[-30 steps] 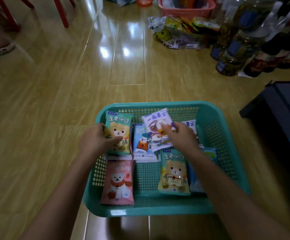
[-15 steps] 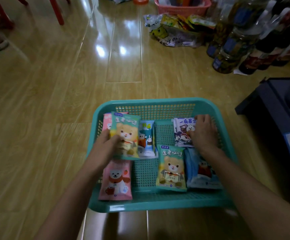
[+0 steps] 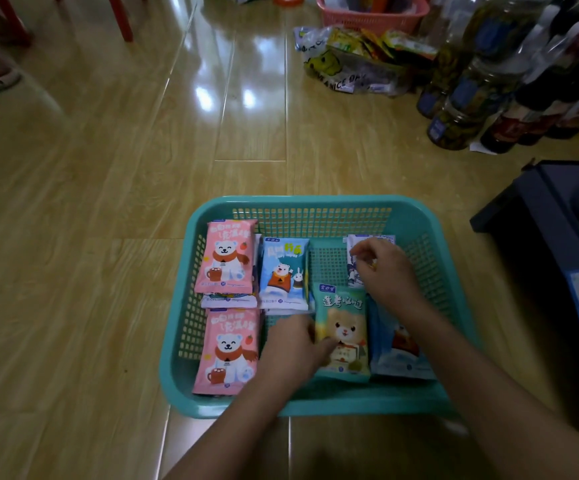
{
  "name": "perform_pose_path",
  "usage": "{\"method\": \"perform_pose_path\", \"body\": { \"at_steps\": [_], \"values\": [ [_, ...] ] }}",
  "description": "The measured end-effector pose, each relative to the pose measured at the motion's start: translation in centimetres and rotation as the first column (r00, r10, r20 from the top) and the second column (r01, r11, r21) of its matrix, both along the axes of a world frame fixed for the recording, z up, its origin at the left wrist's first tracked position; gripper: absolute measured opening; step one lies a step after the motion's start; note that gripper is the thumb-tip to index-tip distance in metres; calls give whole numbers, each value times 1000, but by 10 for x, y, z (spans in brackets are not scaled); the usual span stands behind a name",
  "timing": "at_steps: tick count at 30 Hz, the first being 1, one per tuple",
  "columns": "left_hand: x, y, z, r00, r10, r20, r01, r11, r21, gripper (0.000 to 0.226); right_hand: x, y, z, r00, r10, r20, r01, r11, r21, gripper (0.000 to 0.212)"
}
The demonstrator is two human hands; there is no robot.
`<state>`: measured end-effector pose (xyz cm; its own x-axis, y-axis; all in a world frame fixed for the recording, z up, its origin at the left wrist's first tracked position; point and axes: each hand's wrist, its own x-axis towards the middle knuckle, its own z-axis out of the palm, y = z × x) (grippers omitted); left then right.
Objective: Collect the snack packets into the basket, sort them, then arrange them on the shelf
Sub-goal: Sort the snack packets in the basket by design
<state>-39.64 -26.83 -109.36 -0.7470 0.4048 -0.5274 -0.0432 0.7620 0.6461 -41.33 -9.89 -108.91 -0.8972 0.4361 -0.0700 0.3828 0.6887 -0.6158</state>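
Floorboards (image 3: 108, 202) of glossy wood carry a teal basket (image 3: 315, 201), with snack packets lying flat inside it. Along its left side sit the far pink packet (image 3: 225, 258) and the near pink packet (image 3: 227, 351) — a blue bear-and-rabbit packet (image 3: 283, 271) lies just beside the far one. The left hand (image 3: 291, 348) pinches the left edge of the green bear packet (image 3: 347, 327), thumb on its front. The right hand (image 3: 381, 268) curls over a white packet (image 3: 354, 242) in the far right corner — whether it grips, I cannot tell.
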Motion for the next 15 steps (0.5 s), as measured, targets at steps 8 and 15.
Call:
{"method": "perform_pose_path", "body": {
  "at_steps": [8,15],
  "values": [
    [-27,-14,26,842,-74,-534,-11,988,-154,24,-16,-39,6,982,135,134,-122,987,-102,20],
    [-92,-53,16,806,76,-587,-227,956,-187,59,-32,-81,-1,944,95,316,-76,995,-72,74]
  ]
}}
